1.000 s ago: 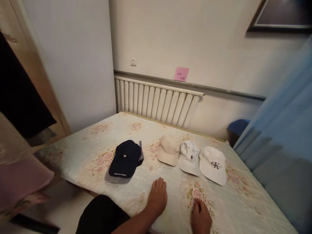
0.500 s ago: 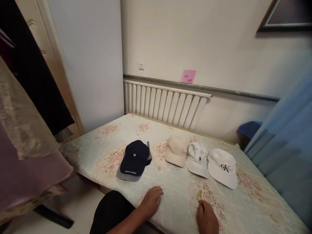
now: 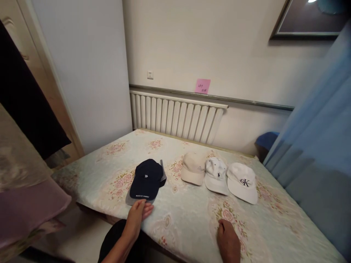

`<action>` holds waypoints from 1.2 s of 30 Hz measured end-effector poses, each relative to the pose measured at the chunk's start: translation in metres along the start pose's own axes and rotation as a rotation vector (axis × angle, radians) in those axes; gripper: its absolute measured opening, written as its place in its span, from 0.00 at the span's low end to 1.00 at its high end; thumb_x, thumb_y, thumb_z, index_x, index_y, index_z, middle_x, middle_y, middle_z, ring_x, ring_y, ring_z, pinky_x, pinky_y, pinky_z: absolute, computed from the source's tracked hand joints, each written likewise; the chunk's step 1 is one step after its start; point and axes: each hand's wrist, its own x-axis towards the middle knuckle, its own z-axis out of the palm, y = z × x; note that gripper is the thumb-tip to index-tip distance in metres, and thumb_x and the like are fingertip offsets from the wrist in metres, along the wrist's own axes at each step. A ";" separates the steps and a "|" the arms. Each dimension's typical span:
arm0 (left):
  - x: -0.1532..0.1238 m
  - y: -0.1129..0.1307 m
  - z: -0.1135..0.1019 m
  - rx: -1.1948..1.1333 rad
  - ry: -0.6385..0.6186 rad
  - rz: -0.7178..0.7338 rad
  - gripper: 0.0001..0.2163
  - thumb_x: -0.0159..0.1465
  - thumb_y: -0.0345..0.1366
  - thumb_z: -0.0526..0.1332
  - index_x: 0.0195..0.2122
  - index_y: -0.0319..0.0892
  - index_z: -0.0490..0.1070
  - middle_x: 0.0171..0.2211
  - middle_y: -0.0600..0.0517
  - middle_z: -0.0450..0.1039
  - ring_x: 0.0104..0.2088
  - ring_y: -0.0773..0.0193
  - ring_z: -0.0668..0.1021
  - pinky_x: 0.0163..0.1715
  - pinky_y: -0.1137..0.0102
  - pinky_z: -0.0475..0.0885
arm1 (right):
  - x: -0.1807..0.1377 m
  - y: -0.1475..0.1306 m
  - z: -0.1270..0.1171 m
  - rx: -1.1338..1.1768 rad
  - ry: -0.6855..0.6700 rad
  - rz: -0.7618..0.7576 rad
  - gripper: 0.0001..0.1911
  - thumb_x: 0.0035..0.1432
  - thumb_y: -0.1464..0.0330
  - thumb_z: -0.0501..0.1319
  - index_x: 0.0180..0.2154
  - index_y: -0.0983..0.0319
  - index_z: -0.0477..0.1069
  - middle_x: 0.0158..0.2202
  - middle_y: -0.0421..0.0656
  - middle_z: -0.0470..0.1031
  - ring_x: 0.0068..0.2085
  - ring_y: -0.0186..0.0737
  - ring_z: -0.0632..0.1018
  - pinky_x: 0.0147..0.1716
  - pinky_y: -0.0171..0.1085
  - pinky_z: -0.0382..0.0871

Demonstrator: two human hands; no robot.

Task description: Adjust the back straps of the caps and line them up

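Observation:
A navy cap [image 3: 148, 177] lies on top of a grey cap [image 3: 128, 199], whose brim and strap stick out from under it. My left hand [image 3: 138, 215] is at the front edge of these brims, palm partly turned up and fingers stretched out; whether it touches the grey brim I cannot tell. On the bed, my right hand [image 3: 229, 241] rests curled in a loose fist, with nothing seen in it. Beyond it, side by side, sit a beige cap [image 3: 193, 168], a white cap with a small dark emblem [image 3: 216, 177] and a white cap with large dark letters [image 3: 241, 182].
The caps lie on a bed with a floral cover [image 3: 189, 215]. Behind it are a white radiator [image 3: 175, 117] and a pink note [image 3: 203, 86] on the wall. Clothes [image 3: 27, 146] hang at left, a blue curtain [image 3: 315, 157] at right. My dark-clothed knee [image 3: 112, 237] is by the bed edge.
My left hand has moved left and forward, from the bare cover to the brims of the stacked caps. The right hand stays in place. The view has shifted slightly to the right.

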 end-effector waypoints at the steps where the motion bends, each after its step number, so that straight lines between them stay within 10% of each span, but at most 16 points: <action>1: 0.002 0.003 -0.002 -0.037 0.027 0.007 0.05 0.60 0.32 0.60 0.36 0.38 0.66 0.31 0.44 0.76 0.34 0.58 0.81 0.38 0.64 0.76 | 0.000 0.000 0.000 -0.003 0.002 -0.001 0.17 0.59 0.63 0.43 0.42 0.60 0.66 0.45 0.49 0.73 0.44 0.49 0.74 0.42 0.42 0.64; 36: 0.035 0.034 -0.002 -0.434 0.143 -0.227 0.02 0.62 0.26 0.54 0.33 0.37 0.65 0.29 0.48 0.71 0.31 0.62 0.79 0.36 0.65 0.77 | 0.001 -0.002 -0.001 -0.031 0.028 -0.054 0.15 0.60 0.65 0.43 0.40 0.60 0.65 0.42 0.47 0.73 0.42 0.45 0.74 0.39 0.40 0.63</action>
